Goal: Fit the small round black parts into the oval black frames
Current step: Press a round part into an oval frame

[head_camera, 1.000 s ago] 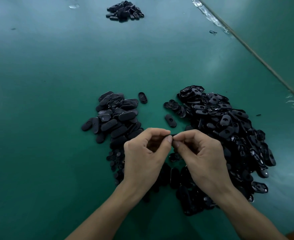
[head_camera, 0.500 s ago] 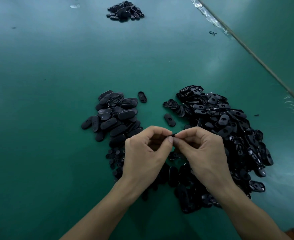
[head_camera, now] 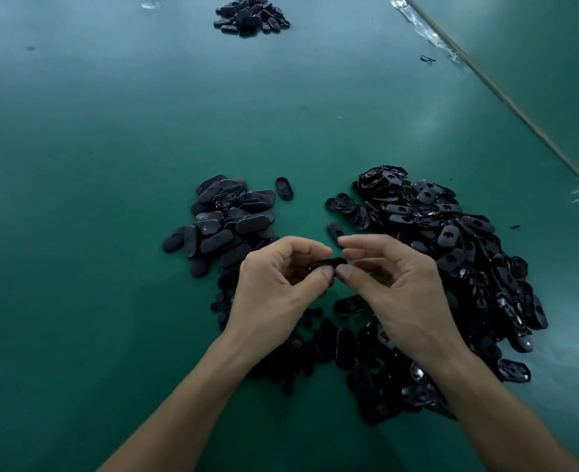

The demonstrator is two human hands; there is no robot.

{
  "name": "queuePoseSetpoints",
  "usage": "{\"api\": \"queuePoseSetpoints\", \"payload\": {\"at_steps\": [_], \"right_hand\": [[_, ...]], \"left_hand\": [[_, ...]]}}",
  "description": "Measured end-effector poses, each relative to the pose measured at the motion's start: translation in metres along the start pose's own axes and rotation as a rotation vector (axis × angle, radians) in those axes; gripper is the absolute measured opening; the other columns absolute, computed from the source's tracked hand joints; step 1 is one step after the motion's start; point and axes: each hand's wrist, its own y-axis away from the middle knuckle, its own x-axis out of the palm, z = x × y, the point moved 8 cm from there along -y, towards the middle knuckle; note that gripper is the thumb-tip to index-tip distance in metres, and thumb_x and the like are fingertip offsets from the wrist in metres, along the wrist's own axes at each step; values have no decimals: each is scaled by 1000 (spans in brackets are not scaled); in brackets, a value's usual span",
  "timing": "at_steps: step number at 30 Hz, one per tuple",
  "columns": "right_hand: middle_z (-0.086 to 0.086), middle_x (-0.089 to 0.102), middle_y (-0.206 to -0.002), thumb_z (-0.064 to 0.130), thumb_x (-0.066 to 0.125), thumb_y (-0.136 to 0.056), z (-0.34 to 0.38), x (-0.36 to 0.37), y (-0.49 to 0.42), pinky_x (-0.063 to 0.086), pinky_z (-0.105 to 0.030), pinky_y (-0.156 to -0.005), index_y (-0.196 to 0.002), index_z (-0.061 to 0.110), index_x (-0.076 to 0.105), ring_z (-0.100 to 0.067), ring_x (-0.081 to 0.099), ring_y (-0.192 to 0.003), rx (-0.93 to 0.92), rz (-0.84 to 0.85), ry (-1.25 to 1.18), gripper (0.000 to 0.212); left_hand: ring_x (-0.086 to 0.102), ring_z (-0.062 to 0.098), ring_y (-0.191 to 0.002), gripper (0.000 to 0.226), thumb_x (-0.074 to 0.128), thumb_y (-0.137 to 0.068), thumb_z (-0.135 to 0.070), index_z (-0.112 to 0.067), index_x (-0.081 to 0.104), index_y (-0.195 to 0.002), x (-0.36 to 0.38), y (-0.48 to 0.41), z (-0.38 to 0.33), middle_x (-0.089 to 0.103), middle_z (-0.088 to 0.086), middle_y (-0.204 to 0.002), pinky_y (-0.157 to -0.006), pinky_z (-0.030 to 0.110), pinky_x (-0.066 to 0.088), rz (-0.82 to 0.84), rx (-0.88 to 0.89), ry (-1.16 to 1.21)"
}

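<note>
Both hands meet above the green table, between two heaps of black parts. My left hand (head_camera: pixel 277 287) pinches one end of an oval black frame (head_camera: pixel 327 264) between thumb and fingers. My right hand (head_camera: pixel 397 284) touches the frame's other end with thumb and curled fingers. A small round part is not visible in the frame; fingers hide it. A heap of oval frames (head_camera: pixel 458 253) spreads to the right. Another heap of oval pieces (head_camera: pixel 226 223) lies to the left. Small round black parts (head_camera: pixel 223 308) lie under my left wrist.
A third small heap of black pieces (head_camera: pixel 252 15) sits far back on the green table (head_camera: pixel 110 148). Two loose oval pieces (head_camera: pixel 284 188) (head_camera: pixel 335 230) lie between the heaps. The table's right edge with clear tape (head_camera: pixel 427 32) runs diagonally at the upper right.
Both hands have risen a little and the fingers have loosened, so the oval frame now shows between the thumbs. The right fingers have lifted apart from the left ones.
</note>
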Motion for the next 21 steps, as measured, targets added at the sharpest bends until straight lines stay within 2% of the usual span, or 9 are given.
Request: {"api": "queuePoseSetpoints", "payload": {"at_steps": [2,6,11,16,21], "right_hand": [[4,75,-89,12,76,-86,-5,4,-3,55,-20,-72,-103,32,75,-12,72,-81,64,78,-56,26],[2,77,-81,11,76,-86,-6,7,-6,55,-19,-63,-92,24,76,-13,73,-72,93,156,-34,14],[4,76,-79,12,76,-86,-5,9,-5,57,-22,-65,-87,22,75,-12,72,-71,91,164,-6,10],[3,74,-75,12,76,-85,-4,8,-4,58,-25,-62,-82,24,72,-15,70,-67,90,93,54,13],[4,75,-76,13,76,-85,-6,9,-5,56,-22,-62,-83,23,74,-12,71,-69,120,102,52,10]], "left_hand": [[72,18,-72,20,76,-80,-15,-27,71,-95,-1,-2,2,75,2,-83,-70,29,60,45,-38,34],[74,22,-70,24,79,-81,-5,-25,72,-92,-5,-5,5,76,7,-82,-66,25,58,85,-90,57],[75,21,-68,19,77,-82,3,-15,74,-87,-6,-6,2,77,8,-78,-64,22,58,123,-101,64],[75,20,-70,22,75,-84,4,-16,74,-91,-4,-5,1,77,5,-79,-66,22,58,89,-82,7],[75,22,-68,18,79,-80,3,-12,75,-89,-8,-5,3,77,7,-75,-63,21,58,69,-117,39]]}}
